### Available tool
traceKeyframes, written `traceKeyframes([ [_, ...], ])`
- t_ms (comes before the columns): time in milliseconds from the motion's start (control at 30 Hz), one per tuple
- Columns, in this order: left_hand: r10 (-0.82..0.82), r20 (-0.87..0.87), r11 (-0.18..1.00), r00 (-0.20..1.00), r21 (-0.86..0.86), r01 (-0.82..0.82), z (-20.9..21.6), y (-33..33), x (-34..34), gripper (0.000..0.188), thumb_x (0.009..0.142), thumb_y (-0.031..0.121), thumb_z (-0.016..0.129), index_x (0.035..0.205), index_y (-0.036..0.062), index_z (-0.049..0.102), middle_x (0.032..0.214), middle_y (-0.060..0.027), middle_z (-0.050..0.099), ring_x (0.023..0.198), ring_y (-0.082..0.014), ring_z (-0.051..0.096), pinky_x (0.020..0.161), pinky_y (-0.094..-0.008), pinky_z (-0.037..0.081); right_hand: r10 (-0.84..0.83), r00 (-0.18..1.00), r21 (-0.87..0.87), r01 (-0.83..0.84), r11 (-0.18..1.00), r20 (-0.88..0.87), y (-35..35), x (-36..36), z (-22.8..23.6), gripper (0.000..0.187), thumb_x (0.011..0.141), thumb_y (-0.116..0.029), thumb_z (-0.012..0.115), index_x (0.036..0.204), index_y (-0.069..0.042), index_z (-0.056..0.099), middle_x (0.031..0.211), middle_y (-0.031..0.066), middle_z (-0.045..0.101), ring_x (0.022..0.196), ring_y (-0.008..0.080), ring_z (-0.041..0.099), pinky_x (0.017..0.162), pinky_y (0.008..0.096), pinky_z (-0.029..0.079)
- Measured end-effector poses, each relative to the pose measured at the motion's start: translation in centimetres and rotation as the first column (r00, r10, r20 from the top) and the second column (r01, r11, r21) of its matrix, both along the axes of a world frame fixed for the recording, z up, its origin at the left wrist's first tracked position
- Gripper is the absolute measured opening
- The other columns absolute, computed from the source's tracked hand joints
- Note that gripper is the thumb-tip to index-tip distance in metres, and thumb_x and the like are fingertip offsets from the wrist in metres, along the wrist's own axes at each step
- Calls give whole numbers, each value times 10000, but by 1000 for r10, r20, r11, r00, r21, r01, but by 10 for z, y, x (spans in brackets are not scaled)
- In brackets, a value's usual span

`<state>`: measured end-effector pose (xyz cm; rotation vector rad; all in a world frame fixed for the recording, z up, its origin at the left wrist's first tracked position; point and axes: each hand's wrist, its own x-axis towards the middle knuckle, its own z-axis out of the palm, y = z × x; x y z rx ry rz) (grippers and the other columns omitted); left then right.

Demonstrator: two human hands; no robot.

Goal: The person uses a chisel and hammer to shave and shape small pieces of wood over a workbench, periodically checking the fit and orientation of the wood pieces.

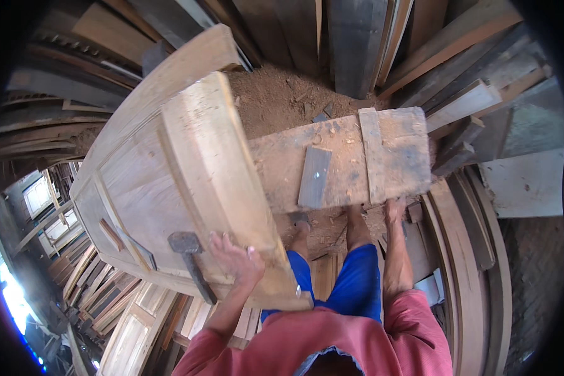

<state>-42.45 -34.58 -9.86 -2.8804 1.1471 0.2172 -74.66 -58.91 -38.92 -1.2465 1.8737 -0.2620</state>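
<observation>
My left hand (pixel 237 258) lies on a large pale wooden door (pixel 131 182) with recessed panels, its fingers spread. Next to that hand, a hammer (pixel 187 244) with a dark, blocky head rests on the door. A flat, narrow tool like a chisel (pixel 138 249) and a small brown wood strip (pixel 111 235) lie further left on it. My right arm reaches down to the near edge of a worn wooden bench (pixel 338 169). There my right hand (pixel 395 208) meets the edge, its fingers mostly hidden. A short dark board (pixel 314 177) lies on the bench.
Sawdust and wood scraps cover the floor (pixel 269 97). Long planks (pixel 357 44) lean along the far side. Curved boards (pixel 460 276) stand at my right. Stacked lumber (pixel 100 294) and another panelled door (pixel 135 329) are at lower left. My bare feet are beside the bench.
</observation>
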Motion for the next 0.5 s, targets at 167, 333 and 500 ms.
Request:
traceKeyframes([
  [167, 69, -45, 998, 997, 5, -68, 9, -1, 1, 740, 775, 204, 615, 1348, -124, 282, 1442, -405, 222, 1366, -546, 210, 1125, -630, 149, -356, 903, -21, 372, 928, 239, 27, -2, 151, 256, 959, -179, 537, 1129, 10, 562, 1035, 70, 575, 942, 175, 534, 870, 307, 436],
  [333, 138, -4, 984, 990, -116, -138, 18, -7, 3, 749, 793, 306, 650, 1352, -77, 332, 1472, -371, 207, 1336, -578, 222, 1085, -671, 185, 86, 977, -356, -11, 935, 195, 26, 45, 314, 240, 953, -124, 542, 1153, 9, 545, 1037, 75, 562, 951, 183, 534, 864, 304, 433],
  [500, 149, -136, 974, 979, -149, -169, 33, 14, 10, 800, 802, 351, 673, 1409, -20, 306, 1530, -300, 180, 1337, -574, 233, 1070, -669, 226, 725, 687, -628, -583, 515, -43, 34, 127, 391, 184, 869, -32, 611, 1050, -34, 638, 1051, 148, 593, 959, 300, 574, 854, 397, 460],
])
